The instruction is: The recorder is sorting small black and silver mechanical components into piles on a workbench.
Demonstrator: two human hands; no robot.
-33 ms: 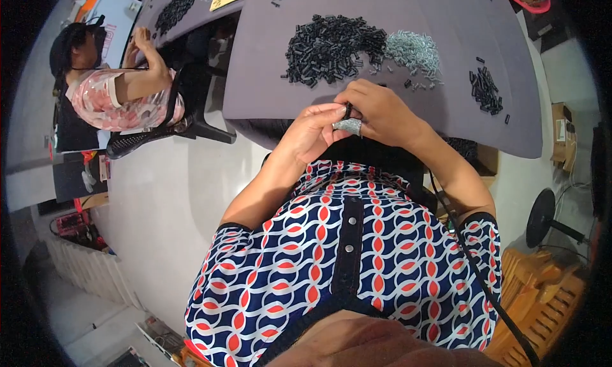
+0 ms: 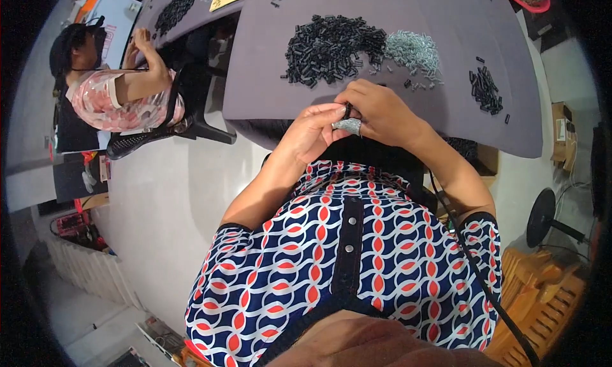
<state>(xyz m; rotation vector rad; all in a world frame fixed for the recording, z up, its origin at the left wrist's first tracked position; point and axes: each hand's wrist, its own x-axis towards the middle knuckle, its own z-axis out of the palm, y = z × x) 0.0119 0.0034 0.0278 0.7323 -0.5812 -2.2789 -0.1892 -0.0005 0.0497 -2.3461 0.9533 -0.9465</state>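
Close in front of my body, just off the table's near edge, my hands meet. My left hand (image 2: 313, 132) is closed, thumb and fingertips pinching one end of a small black cylindrical piece (image 2: 348, 110). Bent over the same piece from the other side are the fingers of my right hand (image 2: 384, 115), which hide part of it. A silvery-grey patch (image 2: 347, 126) shows just below, between the hands; I cannot tell if it is a wrapping or small metal parts. Beyond my hands lie a large heap of black cylindrical pieces (image 2: 328, 48) and a pile of small silvery metal parts (image 2: 414, 53).
A smaller group of black pieces (image 2: 486, 89) lies on the right of the grey-covered table (image 2: 261, 67). At left, another person (image 2: 121, 99) sits on a black chair (image 2: 207, 124) by a second table. A black cable (image 2: 475, 265) runs down my right side, near wooden furniture (image 2: 542, 297).
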